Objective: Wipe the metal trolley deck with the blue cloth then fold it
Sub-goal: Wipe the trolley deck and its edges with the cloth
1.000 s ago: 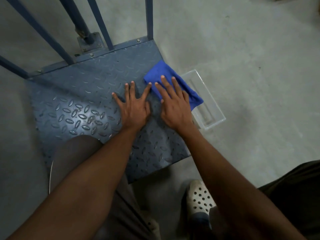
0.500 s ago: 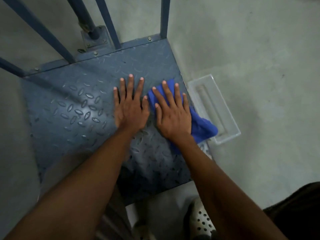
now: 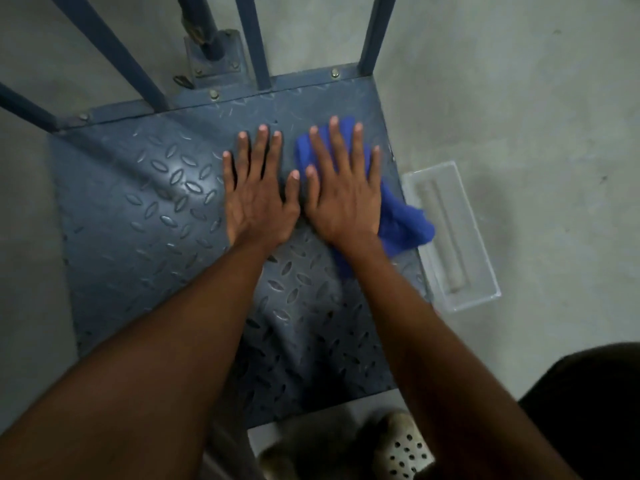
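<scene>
Open blue-grey diamond-plate metal deck [image 3: 138, 209] left of the left hand [image 3: 259, 199], dark blue steel bars [image 3: 254, 46] rise beyond the fingertips [image 3: 264, 128], clear rectangular plastic tray [image 3: 464, 216] lies right of the right hand [image 3: 341, 199]

Deck right edge: blue cloth [image 3: 405, 226] on grey tread-plate metal trolley deck [image 3: 145, 209], under right hand [image 3: 341, 199].
Deck middle: left hand [image 3: 259, 199], just left of the right hand.
Off deck: clear rectangular plastic tray [image 3: 476, 237] on concrete floor [image 3: 519, 98], beside the deck's right edge.
</scene>
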`<state>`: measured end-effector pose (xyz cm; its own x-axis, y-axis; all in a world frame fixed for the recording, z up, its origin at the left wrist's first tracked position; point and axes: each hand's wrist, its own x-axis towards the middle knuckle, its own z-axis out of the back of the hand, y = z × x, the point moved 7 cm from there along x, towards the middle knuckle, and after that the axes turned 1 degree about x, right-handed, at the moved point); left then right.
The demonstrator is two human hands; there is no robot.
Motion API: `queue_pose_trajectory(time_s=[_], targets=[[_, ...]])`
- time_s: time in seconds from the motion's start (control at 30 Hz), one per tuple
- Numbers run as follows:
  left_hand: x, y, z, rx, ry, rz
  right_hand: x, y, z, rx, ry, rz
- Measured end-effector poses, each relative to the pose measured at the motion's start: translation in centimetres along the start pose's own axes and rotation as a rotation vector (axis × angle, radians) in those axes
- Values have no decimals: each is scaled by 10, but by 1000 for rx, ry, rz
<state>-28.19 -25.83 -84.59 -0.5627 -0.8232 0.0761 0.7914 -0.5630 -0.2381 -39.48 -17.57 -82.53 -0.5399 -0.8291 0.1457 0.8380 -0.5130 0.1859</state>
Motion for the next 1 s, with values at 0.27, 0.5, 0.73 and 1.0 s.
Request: queue_pose_trajectory(time_s=[0.27,0.5,0.73,1.0], targets=[[-10,3,26,70,-60,11,32,-28,14,84,-81,-308],[-13,14,15,156,-31,22,26,32,-15,169,-48,77],[0,32,1,163,-34,43,71,-12,-32,300,-320,-414],[29,49,-26,153,-19,102,108,15,-69,500,-294,34]])
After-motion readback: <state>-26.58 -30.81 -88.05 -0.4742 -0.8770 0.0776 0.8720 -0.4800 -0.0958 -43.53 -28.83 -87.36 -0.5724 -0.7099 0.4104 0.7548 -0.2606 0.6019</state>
